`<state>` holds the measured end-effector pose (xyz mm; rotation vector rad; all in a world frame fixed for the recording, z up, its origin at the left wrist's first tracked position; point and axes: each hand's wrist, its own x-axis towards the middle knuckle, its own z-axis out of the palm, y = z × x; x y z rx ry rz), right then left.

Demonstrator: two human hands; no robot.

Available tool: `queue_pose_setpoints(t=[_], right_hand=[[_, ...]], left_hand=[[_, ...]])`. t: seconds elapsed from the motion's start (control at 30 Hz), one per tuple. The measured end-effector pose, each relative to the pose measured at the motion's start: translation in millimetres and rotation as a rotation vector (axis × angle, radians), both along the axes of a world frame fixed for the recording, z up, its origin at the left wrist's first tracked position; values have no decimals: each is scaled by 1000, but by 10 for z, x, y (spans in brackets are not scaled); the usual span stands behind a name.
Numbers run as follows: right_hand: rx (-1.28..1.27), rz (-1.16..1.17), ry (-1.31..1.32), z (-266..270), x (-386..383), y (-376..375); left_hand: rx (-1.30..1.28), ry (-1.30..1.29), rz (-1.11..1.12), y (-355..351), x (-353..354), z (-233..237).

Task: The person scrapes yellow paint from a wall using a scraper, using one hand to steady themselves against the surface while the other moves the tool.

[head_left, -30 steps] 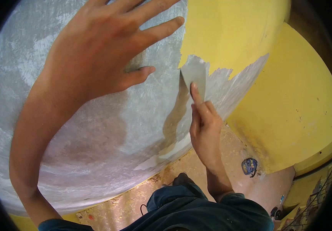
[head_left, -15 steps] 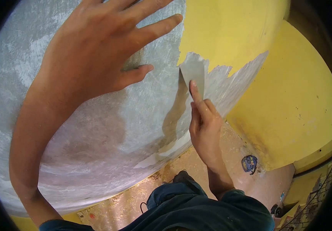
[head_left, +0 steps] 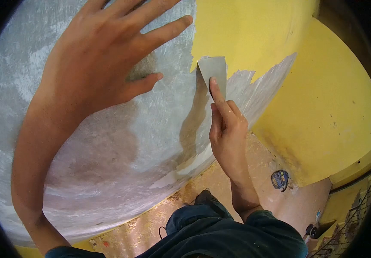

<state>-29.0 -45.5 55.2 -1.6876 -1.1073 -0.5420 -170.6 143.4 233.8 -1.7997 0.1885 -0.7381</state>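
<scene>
My right hand [head_left: 229, 129] grips a putty knife [head_left: 214, 74], its index finger stretched along the flat metal blade. The blade's wide edge lies against the wall [head_left: 159, 124] at the torn border of the yellow paint [head_left: 245, 34]. Below that ragged border the wall surface is bare, grey and streaky. My left hand [head_left: 108, 56] is spread over the grey area to the left of the blade, fingers apart and holding nothing. Some of its fingertips run past the top of the view. The putty knife's handle is hidden inside my right hand.
Another yellow wall [head_left: 323, 112] stands to the right, with dark stains near its base. A dark blue bundle [head_left: 279, 179] lies on the dusty, flake-strewn floor [head_left: 258, 189]. Wire mesh [head_left: 357, 217] and a small dark object [head_left: 311, 230] are at the lower right.
The putty knife has pushed slightly upward into the yellow paint, and the ragged strip above its edge is gone. My left hand stays spread out.
</scene>
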Motion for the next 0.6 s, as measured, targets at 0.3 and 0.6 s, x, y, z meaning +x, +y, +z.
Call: queue_pose_setpoints(t=[0.3, 0.6], right_hand=[[-57, 13, 54, -1, -6, -35], [3, 7, 2, -27, 29, 6]], left_hand=[[4, 38, 37, -11, -29, 18], [-18, 26, 21, -29, -42, 6]])
